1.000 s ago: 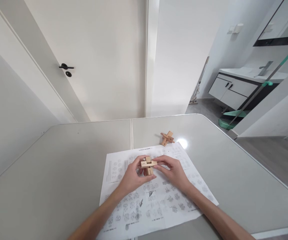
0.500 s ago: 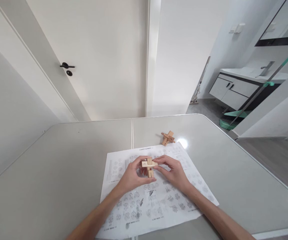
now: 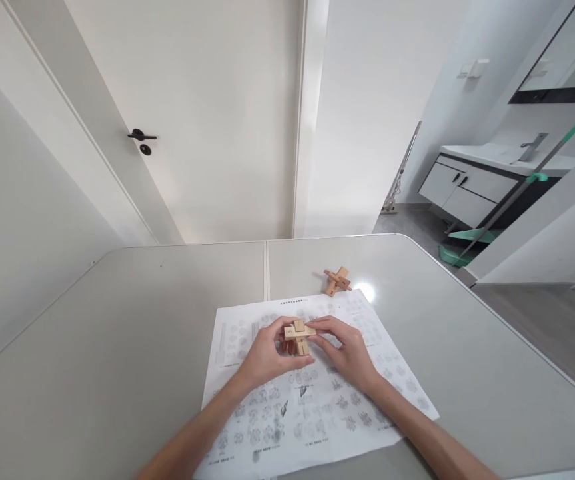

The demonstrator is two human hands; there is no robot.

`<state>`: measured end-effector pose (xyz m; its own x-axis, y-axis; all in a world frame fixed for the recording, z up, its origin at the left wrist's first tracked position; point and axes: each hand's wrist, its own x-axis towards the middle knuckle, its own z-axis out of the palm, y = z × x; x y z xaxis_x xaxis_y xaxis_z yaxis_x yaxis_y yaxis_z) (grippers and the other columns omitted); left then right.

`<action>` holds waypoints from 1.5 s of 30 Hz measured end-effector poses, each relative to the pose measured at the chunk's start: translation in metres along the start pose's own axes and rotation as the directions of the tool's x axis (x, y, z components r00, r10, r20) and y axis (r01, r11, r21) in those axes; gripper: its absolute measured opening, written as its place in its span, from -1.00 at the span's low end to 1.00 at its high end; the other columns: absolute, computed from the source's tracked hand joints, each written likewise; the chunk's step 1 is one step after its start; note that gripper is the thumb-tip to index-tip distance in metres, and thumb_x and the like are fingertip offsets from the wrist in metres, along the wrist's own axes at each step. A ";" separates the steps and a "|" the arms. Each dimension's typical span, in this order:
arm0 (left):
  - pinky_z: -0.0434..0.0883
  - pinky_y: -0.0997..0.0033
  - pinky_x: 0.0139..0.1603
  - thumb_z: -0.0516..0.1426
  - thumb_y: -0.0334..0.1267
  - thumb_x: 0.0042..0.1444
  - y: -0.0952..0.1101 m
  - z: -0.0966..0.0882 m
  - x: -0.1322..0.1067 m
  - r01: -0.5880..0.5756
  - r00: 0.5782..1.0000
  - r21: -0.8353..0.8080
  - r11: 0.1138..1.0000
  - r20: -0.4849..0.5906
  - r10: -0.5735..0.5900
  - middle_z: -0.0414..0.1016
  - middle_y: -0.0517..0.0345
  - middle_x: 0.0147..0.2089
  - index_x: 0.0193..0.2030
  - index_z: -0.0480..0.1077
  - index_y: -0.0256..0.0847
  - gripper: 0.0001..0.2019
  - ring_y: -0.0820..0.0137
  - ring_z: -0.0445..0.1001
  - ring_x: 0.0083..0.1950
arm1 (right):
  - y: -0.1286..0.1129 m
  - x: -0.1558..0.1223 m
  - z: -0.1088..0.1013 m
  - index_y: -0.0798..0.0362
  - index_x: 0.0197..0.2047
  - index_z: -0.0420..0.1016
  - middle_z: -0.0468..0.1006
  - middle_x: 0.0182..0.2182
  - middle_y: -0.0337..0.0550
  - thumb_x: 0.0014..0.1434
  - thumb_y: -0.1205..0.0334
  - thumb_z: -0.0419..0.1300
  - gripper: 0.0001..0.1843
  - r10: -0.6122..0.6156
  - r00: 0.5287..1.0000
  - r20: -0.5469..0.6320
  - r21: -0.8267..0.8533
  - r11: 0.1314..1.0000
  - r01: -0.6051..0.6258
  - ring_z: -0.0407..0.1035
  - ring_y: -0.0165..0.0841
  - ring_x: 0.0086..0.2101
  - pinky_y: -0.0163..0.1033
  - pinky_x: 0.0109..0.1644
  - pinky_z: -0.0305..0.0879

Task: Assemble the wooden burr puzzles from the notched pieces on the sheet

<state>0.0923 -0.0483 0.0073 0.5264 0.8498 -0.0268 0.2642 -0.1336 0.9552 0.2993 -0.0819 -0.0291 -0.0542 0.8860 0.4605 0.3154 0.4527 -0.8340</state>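
Between both hands, above the printed sheet [image 3: 317,433], is a light wooden interlocking puzzle [image 3: 299,332] made of crossed notched blocks. My left hand [image 3: 264,353] curls around its left side, thumb below and fingers above and behind. My right hand [image 3: 347,347] pinches the right end of its crosswise block between thumb and index finger. Some of the block faces are hidden by my fingers. Past the sheet's upper edge, a second crossed wooden puzzle piece [image 3: 338,281], more reddish, rests on the table, apart from both hands.
The sheet, printed with rows of small grey diagrams, lies on a pale grey table [image 3: 117,347] with a seam down its middle. Beyond the table stands a white door with a black handle [image 3: 141,135]. A washbasin cabinet [image 3: 467,183] and a green broom [image 3: 537,176] are at the right.
The wooden puzzle has tilted slightly in my hands, showing more of the lower block's end. Both hands keep their grip. The view has shifted a little.
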 end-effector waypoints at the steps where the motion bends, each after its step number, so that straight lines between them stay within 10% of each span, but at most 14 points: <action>1: 0.50 0.30 -0.16 0.44 -0.08 -0.04 0.000 0.000 0.000 0.000 1.000 0.005 1.000 0.004 0.000 0.55 0.09 -0.10 0.06 0.42 -0.14 -0.46 0.28 0.53 -0.15 | 0.000 0.000 0.000 -0.10 0.00 0.61 0.66 -0.11 -0.05 0.38 0.06 0.22 -0.78 -0.002 1.000 0.004 -0.006 1.000 0.002 0.58 -0.15 -0.12 -0.01 -0.03 0.58; 28: 0.50 0.30 -0.09 0.41 -0.12 0.02 0.000 0.002 0.000 -0.013 0.998 -0.051 0.999 -0.069 0.009 0.57 0.06 -0.04 0.14 0.36 -0.13 -0.44 0.26 0.56 -0.09 | -0.003 0.004 0.000 -0.10 0.10 0.49 0.62 -0.05 -0.07 0.37 0.08 0.24 -0.73 0.092 0.995 0.029 0.052 0.994 -0.094 0.55 -0.16 -0.11 0.00 0.07 0.53; 35: 0.47 0.36 -0.12 0.37 -0.06 0.08 -0.004 -0.001 0.006 0.002 0.928 -0.175 0.985 -0.366 -0.067 0.58 0.11 -0.11 0.22 0.30 -0.12 -0.40 0.35 0.54 -0.18 | 0.001 -0.002 -0.002 -0.20 0.35 0.23 0.34 0.25 0.01 0.30 0.00 0.30 -0.38 0.027 0.984 0.178 -0.207 0.978 0.010 0.31 -0.02 0.21 0.14 0.24 0.40; 45: 0.51 0.33 -0.09 0.37 -0.13 0.07 -0.009 0.001 0.006 -0.018 0.954 -0.135 0.991 -0.299 -0.024 0.63 0.07 -0.05 0.23 0.28 -0.10 -0.38 0.32 0.60 -0.14 | 0.000 0.001 0.003 -0.14 0.23 0.33 0.38 0.10 0.08 0.09 0.01 0.47 -0.31 0.003 0.969 0.246 -0.379 0.921 0.093 0.33 0.07 0.09 0.20 0.13 0.41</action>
<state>0.0936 -0.0420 -0.0016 0.2539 0.9664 0.0401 0.1429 -0.0785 0.9866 0.2962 -0.0812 -0.0294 -0.2841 0.8849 0.3691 0.6444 0.4613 -0.6099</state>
